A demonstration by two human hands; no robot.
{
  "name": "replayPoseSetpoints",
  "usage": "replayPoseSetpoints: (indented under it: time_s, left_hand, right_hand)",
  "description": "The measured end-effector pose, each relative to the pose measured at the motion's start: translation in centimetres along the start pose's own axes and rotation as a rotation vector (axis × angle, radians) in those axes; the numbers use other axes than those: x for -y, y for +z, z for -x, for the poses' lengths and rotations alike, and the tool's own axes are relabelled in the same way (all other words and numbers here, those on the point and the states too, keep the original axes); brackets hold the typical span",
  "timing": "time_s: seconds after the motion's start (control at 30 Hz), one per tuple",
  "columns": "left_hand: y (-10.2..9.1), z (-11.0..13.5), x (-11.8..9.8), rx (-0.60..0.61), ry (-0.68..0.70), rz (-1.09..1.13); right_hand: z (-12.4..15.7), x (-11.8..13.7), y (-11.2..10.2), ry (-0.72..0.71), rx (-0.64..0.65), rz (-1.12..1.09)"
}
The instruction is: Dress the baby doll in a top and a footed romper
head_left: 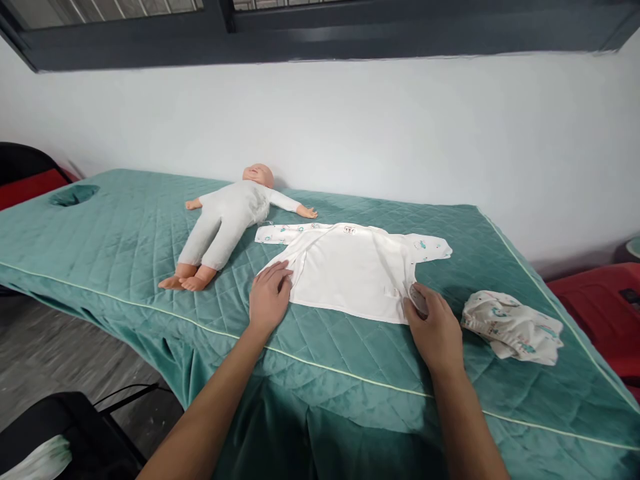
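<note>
A white baby shirt [350,273] lies spread out, its printed sleeves stretched to both sides and a small label near the neck. My left hand [270,297] rests on its lower left edge, fingers laid over the cloth and thumb apart. At the lower right corner, my right hand [436,327] pinches the edge between thumb and fingers, lifting a small fold. A baby doll [227,217] in a white body suit lies on its back to the left, one arm reaching toward the shirt's left sleeve. To the right of my right hand sits a bundled printed cloth [513,327].
Everything lies on a bed with a quilted green cover [125,247], which has a face hole [74,195] at the far left. A white wall [320,127] runs behind it. A black chair [70,433] stands at the lower left, and a red object [595,307] at the right.
</note>
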State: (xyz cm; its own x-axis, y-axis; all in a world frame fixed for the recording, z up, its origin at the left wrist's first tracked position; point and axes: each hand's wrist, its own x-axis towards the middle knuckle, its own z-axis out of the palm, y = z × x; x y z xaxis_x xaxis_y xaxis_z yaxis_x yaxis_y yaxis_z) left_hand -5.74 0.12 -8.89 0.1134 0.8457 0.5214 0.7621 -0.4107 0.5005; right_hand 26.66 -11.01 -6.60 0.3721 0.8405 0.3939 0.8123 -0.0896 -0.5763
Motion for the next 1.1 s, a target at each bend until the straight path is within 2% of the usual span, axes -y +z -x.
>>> replayPoseSetpoints:
  time_s: [0.13, 0.27, 0.37, 0.57, 0.67, 0.8, 0.9, 1.1]
  left_hand:
    - [0.0, 0.0, 0.1, 0.001, 0.005, 0.006]
    - [0.1, 0.0, 0.2, 0.003, 0.004, 0.002]
    - [0.2, 0.0, 0.3, -0.002, 0.009, 0.006]
    - [0.2, 0.0, 0.2, -0.01, 0.012, 0.005]
    - [0.1, 0.0, 0.2, -0.007, 0.007, 0.0]
    - [0.1, 0.0, 0.0, -0.003, 0.002, -0.002]
    - [0.0, 0.0, -0.1, -0.003, 0.001, -0.002]
    - [0.0, 0.0, -0.1, -0.004, 0.002, -0.001]
  right_hand:
    - [0.0, -0.3, -0.4, 0.075, -0.075, -0.055]
    - [0.0, -0.9, -0.8, 0.314, -0.236, -0.106]
    - [-0.2, -1.1, -1.0, 0.413, -0.355, -0.215]
    - [-0.4, -0.7, -1.1, 0.485, -0.309, -0.625]
    - [-0.3, -0.9, -0.9, 0.418, -0.316, -0.568]
    - [-0.1, -1.2, -0.5, 0.161, -0.414, -0.26]
    - [0.1, -1.2, -0.4, 0.005, -0.438, -0.117]
    - [0.3, -0.8, -0.1, -0.148, -0.422, 0.03]
